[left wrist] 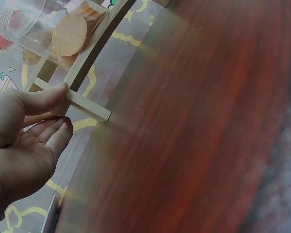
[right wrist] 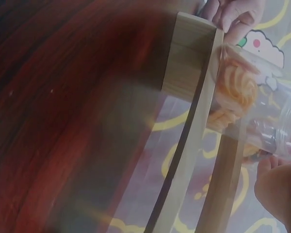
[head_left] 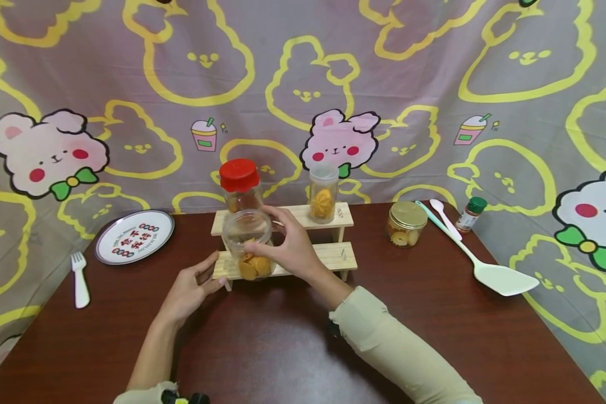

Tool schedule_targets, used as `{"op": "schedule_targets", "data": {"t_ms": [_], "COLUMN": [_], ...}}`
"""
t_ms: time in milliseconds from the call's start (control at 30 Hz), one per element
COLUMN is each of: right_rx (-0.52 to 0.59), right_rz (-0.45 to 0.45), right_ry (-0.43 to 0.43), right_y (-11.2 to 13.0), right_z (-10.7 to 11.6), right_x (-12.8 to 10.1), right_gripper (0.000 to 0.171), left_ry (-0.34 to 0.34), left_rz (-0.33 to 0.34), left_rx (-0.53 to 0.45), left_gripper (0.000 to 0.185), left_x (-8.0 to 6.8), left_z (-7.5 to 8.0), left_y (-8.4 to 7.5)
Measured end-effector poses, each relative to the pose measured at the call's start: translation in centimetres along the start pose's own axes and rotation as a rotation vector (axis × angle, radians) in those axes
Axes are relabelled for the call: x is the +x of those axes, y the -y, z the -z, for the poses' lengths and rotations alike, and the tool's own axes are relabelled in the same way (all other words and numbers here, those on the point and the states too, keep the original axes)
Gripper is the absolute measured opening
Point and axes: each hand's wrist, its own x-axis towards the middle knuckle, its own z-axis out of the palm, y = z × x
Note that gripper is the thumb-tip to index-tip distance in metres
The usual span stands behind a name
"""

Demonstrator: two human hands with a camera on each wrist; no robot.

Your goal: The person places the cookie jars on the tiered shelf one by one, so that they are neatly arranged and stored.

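Observation:
In the head view my right hand [head_left: 291, 247] grips a clear plastic jar [head_left: 248, 227] of orange-brown cookies, thumb across the front and fingers round the far side. The jar stands at the left end of the lower step of a two-tier wooden rack [head_left: 328, 257]; its lid cannot be made out. My left hand [head_left: 188, 292] holds the left end of that step, and the left wrist view shows thumb and fingers [left wrist: 58, 133] at the wood's edge. Cookies [right wrist: 236, 87] show through the jar wall in the right wrist view.
The upper tier bears a red-lidded jar [head_left: 239, 185] and a clear-lidded jar [head_left: 324, 193]. Left are a patterned plate [head_left: 135, 237] and white fork [head_left: 80, 280]. Right are a gold-lidded cookie jar [head_left: 406, 224], a green-capped bottle [head_left: 471, 215], a pink spoon [head_left: 445, 217] and a spatula [head_left: 502, 279].

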Motion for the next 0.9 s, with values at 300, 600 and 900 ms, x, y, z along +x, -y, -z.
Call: {"op": "schedule_targets", "data": {"t_ms": [300, 600, 900], "right_rx": [0.026, 0.018, 0.021], "right_rz": [0.033, 0.046, 0.034], "right_ry": [-0.015, -0.035, -0.079], "right_y": [0.5, 0.9, 0.6], "right_z": [1.8, 4.5, 7.6], "right_x": [-0.4, -1.2, -2.1], "right_gripper": [0.075, 0.069, 0.063], "left_ry": [0.011, 0.009, 0.007], "left_rz": [0.003, 0.004, 0.003], "left_rx": [0.007, -0.011, -0.001], "left_gripper": [0.070, 0.070, 0.069], "left_x": [0.0, 0.0, 0.0], "left_z": [0.1, 0.1, 0.0], "left_y": [0.0, 0.1, 0.0]}}
